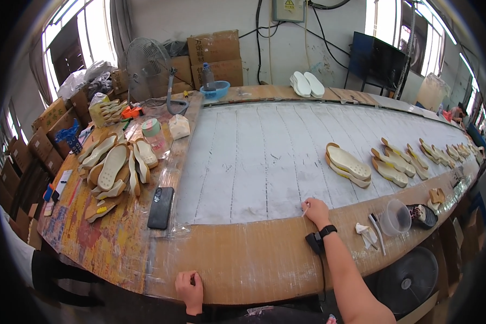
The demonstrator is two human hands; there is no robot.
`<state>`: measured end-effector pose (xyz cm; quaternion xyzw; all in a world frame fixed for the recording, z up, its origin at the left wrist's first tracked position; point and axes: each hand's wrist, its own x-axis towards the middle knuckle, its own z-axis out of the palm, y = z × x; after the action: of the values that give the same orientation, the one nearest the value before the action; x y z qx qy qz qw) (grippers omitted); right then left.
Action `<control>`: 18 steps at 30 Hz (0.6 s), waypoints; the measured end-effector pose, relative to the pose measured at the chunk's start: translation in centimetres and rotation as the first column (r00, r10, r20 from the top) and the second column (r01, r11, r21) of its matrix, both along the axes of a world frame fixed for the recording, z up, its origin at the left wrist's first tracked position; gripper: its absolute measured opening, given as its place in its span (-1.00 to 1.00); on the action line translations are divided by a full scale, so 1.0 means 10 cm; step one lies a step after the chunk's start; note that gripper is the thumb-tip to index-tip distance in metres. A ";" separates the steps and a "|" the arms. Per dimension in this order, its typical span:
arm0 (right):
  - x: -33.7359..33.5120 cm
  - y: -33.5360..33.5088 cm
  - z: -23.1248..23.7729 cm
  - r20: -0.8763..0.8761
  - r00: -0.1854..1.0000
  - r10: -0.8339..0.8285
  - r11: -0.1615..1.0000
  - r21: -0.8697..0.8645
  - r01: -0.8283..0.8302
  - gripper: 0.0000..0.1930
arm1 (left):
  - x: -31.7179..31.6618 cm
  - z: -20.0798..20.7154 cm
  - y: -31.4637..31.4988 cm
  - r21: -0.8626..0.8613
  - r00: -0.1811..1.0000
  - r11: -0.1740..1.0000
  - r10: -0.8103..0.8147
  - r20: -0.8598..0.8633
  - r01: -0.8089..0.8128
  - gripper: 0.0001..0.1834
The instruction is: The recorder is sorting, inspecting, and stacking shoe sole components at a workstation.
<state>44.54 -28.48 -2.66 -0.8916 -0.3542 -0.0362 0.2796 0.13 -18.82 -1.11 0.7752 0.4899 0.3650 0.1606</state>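
My right hand (pixel 316 211) is over the near edge of the grey-white table surface (pixel 237 162), its fingers pinched on a thin white stick (pixel 305 211). A black watch (pixel 328 231) is on that wrist, and a black device with a cable (pixel 315 244) lies beside it. My left hand (pixel 189 289) is curled into a loose fist by the table's front edge, with nothing visible in it. To the right of my right hand, a stacked pair of cream shoe soles with tan rims (pixel 349 163) lies on the surface. More such soles (pixel 394 164) run in a row toward the far right.
A pile of soles (pixel 113 167), a black phone (pixel 161 208) and a pink jar with green lid (pixel 154 136) are at left. A clear tub (pixel 395 217), a brush (pixel 377 232) and crumpled tissue (pixel 366 235) lie at right. White soles (pixel 306 85) and a fan (pixel 148 67) stand behind.
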 end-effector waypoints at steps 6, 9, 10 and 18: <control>-0.04 0.02 0.09 0.037 0.999 -0.031 0.999 0.030 0.030 -0.75 | 0.01 0.04 0.02 -0.011 0.999 0.999 -0.032 0.033 0.032 -0.96; -0.03 0.04 0.06 0.045 0.998 -0.044 0.998 0.049 0.042 -0.74 | 0.03 0.06 -0.01 -0.010 0.996 0.999 -0.050 0.076 0.051 -0.97; -0.01 0.04 0.05 0.043 0.997 -0.066 0.997 0.050 0.064 -0.74 | 0.05 0.06 0.01 -0.006 0.994 0.999 -0.051 0.099 0.052 -0.97; -0.02 0.05 0.06 0.030 0.999 -0.044 0.999 -0.023 0.045 -0.73 | 0.05 0.03 0.00 -0.025 0.997 0.998 -0.060 0.047 0.061 -0.98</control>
<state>44.29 -28.02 -2.11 -0.9019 -0.3388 -0.0516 0.2628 0.66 -18.81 -0.80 0.7787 0.4672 0.3714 0.1932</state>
